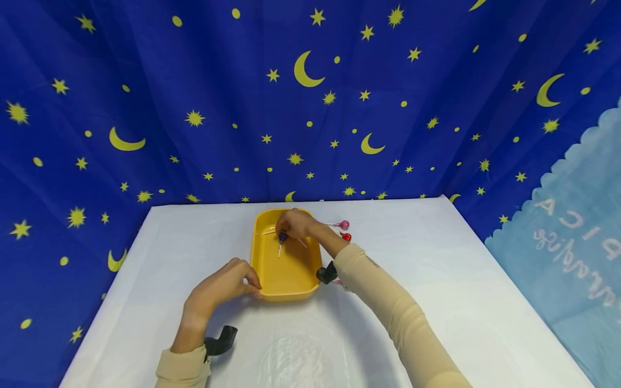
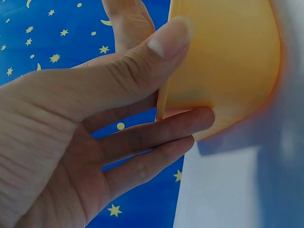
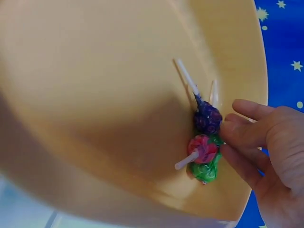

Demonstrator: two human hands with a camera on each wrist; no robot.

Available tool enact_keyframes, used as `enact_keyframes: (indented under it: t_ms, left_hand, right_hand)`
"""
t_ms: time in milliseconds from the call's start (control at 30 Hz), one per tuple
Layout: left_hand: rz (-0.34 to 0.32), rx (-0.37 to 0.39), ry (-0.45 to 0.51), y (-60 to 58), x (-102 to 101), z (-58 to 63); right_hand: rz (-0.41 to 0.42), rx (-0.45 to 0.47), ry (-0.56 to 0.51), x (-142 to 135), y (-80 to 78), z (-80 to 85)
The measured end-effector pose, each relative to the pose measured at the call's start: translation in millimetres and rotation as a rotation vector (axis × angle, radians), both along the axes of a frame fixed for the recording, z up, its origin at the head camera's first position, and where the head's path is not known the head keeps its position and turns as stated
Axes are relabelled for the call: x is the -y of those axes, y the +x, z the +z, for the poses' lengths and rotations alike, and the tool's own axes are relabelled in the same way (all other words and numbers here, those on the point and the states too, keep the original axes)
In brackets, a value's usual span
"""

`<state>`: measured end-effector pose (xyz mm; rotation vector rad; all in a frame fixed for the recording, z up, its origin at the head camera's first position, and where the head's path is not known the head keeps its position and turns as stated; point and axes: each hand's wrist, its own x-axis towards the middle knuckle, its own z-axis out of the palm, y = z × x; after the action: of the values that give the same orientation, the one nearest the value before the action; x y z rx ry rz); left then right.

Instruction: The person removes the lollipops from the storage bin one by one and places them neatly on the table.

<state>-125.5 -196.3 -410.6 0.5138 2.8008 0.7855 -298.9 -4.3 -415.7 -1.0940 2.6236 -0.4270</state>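
Note:
A yellow plastic tray (image 1: 286,276) stands on the white table. My left hand (image 1: 225,285) grips its near left corner, with the thumb (image 2: 168,40) on the wall and fingers around the rim. Inside the far end is my right hand (image 1: 297,223), its fingertips right at a purple-wrapped lollipop (image 3: 207,118). Against that one lie a pink-red lollipop (image 3: 203,148) and a green-wrapped one (image 3: 205,172), bunched by the tray wall. Another white stick (image 3: 214,92) shows behind the purple lollipop. In the head view the right hand hides most of the bunch.
Just right of the tray, a pink lollipop (image 1: 344,224) and a red lollipop (image 1: 345,236) lie on the table (image 1: 436,269). Something pink peeks out beneath the right sleeve (image 1: 388,291). A blue curtain (image 1: 271,108) with stars and moons hangs behind the table.

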Motion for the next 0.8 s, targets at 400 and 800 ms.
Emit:
enact_keyframes:
  t_ms: [400, 800]
  left_hand:
    - [-0.033, -0.038, 0.002, 0.6, -0.2, 0.3]
    - [-0.009, -0.014, 0.006, 0.9, -0.4, -0.2]
  right_hand:
    - [0.071, 0.033, 0.064, -2.1, 1.9, -8.1]
    - [0.111, 0.06, 0.146, -0.5, 8.9, -6.5]
